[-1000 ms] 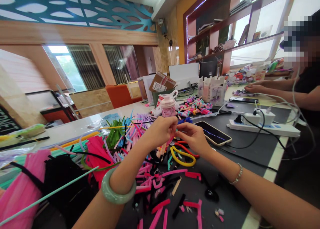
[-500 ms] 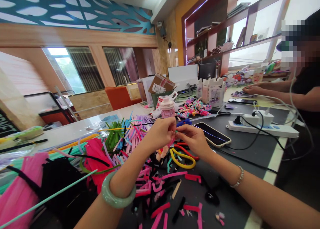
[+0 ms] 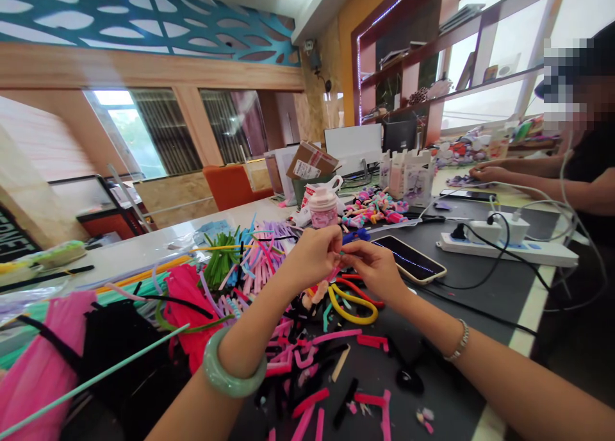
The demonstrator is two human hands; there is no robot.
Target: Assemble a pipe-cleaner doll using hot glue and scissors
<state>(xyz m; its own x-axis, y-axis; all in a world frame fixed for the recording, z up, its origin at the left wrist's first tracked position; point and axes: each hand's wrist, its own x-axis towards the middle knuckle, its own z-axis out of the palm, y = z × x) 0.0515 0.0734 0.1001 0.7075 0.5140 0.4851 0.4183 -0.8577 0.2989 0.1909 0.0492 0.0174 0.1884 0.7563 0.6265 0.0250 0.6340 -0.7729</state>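
Note:
My left hand (image 3: pixel 316 254), with a green bangle on its wrist, is closed in a pinch above the dark table mat. Its fingertips meet those of my right hand (image 3: pixel 376 268), also pinched. A tiny item lies between them, mostly hidden by the fingers. Beneath the hands is a peach-coloured fuzzy piece (image 3: pixel 316 295), and a yellow bent stem (image 3: pixel 353 311) rests beside it. Cut pink stems (image 3: pixel 310 402) and black scraps are scattered nearer to me. Left of my hands stand green stems (image 3: pixel 220 261) and lilac stems (image 3: pixel 262 252).
A phone (image 3: pixel 417 260) lies right of my hands, near a white power strip (image 3: pixel 509 250) with cables. Behind are a pink-and-white cup (image 3: pixel 323 209) and colourful small figures (image 3: pixel 375 207). Another person's hands (image 3: pixel 485 172) work at the far right. Pink stem bundles (image 3: pixel 45 364) lie left.
Both hands keep nearly the same pose, with fingertips still together. The whole view has shifted slightly.

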